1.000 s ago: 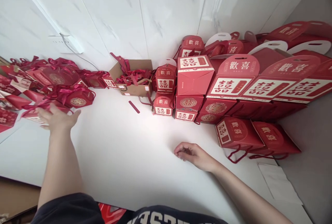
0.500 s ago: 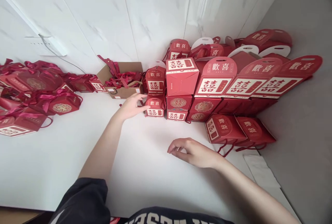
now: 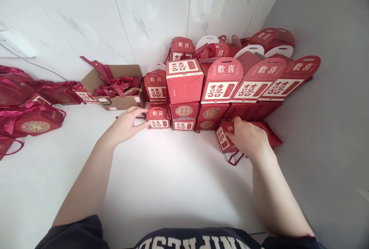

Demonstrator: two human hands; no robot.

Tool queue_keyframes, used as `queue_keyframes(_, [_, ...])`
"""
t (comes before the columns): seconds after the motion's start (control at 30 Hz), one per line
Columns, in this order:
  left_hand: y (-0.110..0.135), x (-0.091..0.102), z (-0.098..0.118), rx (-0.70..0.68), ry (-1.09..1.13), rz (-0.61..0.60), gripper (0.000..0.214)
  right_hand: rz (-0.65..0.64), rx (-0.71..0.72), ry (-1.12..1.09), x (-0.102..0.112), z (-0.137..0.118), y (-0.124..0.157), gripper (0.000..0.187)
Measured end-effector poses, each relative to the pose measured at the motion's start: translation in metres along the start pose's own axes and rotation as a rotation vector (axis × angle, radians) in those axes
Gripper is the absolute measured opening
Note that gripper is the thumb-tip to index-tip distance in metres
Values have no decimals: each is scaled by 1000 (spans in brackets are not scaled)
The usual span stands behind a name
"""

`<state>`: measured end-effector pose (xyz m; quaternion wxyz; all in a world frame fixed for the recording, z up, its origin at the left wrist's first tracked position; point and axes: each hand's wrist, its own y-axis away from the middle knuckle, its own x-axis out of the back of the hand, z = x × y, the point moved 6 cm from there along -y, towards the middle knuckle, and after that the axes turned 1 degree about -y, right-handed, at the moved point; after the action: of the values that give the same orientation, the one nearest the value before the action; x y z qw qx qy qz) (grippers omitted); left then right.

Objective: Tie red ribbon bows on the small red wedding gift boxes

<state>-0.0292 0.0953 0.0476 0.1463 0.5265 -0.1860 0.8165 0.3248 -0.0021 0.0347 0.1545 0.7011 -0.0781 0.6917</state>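
My left hand (image 3: 128,125) has its thumb and fingers apart at the left side of a small red gift box (image 3: 158,114), the lowest in a stack of two. Whether it presses on the box I cannot tell. Over at the right, my right hand (image 3: 250,136) is curled over a red gift box (image 3: 221,140) with white panels and a dark red cord handle (image 3: 235,160). That box lies in front of the stacked rows. Part of its top is hidden under the hand, and another red box (image 3: 273,135) shows behind.
Several red boxes with raised handle flaps (image 3: 221,82) are stacked along the tiled wall. An open cardboard box (image 3: 113,103) holds dark red ribbons. More ribboned boxes (image 3: 37,124) sit at the left. A grey wall (image 3: 325,126) bounds the right side of the white table (image 3: 178,176).
My right hand has moved from above the table to the box at the right and closed over it. My left hand stays beside the small box. The view has shifted right.
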Motion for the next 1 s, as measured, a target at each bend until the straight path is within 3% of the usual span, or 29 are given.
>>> queue_keyframes(0.1, [9,13,10,11,-17,37,45,-39,197,-134,6,-22,15,24])
queue_keyframes(0.23, [18,21,34,-34,22,22,34,-228,819,-524,23,-62,56,23])
queue_keyframes(0.3, [21,17,49,-72,58,-49,28,-249,991,-613,30,-67,71,23])
queue_keyframes(0.43, [30,0,79,-197,137,-273,24,-97,977,-587,33,-61,70,26])
queue_keyframes(0.53, [37,-12,98,-279,171,-376,22,-87,957,-550,26,-63,68,23])
queue_keyframes(0.63, [39,-21,108,-305,174,-349,40,-110,1001,-557,20,-74,71,27])
queue_keyframes(0.73, [39,-31,114,-370,142,-328,50,-7,1073,-507,19,-86,75,39])
queue_keyframes(0.9, [35,-37,108,-437,54,-305,17,0,1097,-397,13,-93,75,13])
queue_keyframes(1.0, [28,-33,94,-368,45,-229,24,12,1107,-416,14,-92,77,14])
